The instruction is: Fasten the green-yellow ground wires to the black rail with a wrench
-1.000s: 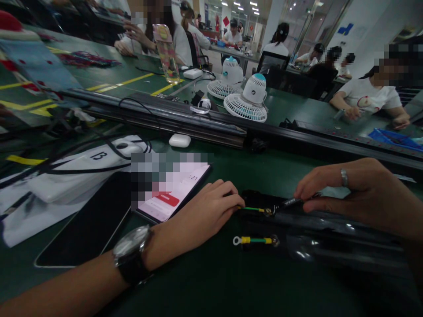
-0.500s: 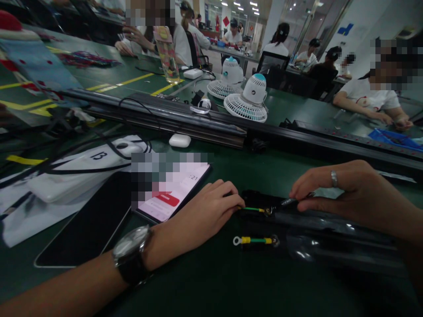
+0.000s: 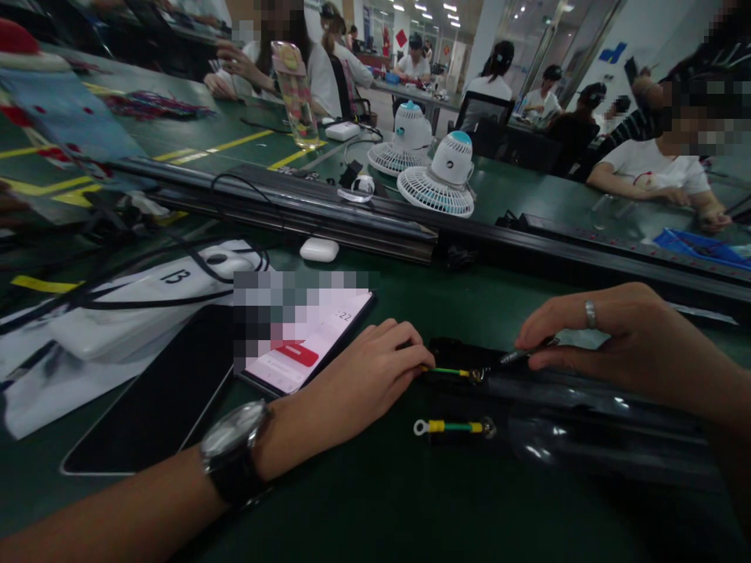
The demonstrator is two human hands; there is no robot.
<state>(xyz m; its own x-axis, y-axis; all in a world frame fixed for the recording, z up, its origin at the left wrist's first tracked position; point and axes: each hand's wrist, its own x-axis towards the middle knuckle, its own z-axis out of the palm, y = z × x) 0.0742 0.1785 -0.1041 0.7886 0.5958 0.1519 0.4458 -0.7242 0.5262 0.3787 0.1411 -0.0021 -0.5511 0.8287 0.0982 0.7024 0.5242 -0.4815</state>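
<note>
At the middle, my left hand (image 3: pixel 384 363) is closed on the near end of a short green-and-yellow wire (image 3: pixel 449 372). The wire's far end meets a ring terminal on a black, glossy part (image 3: pixel 563 391). My right hand (image 3: pixel 587 332) pinches a slim, dark, pen-like tool (image 3: pixel 513 357) with light lettering; its tip points down-left at that terminal. Whether the tip touches cannot be made out. In front lies a second black part (image 3: pixel 563 438), covered in shiny film. A similar wire (image 3: pixel 458 427) with a bare ring terminal sticks out of it, touched by neither hand.
Left of my left hand lie a lit phone (image 3: pixel 305 344), a dark tablet-like slab (image 3: pixel 152 399) and a white device (image 3: pixel 146 301) with black cable. A white earbud case (image 3: pixel 319 250) is behind. Black rails (image 3: pixel 282 199), two white fans (image 3: pixel 443 176) and a bottle (image 3: pixel 296 102) stand farther back. Co-workers sit beyond.
The lettering on the tool in my right hand has turned, and its tip sits slightly lower. My left hand and the wires stay put. A person in dark striped clothing has appeared at the far right.
</note>
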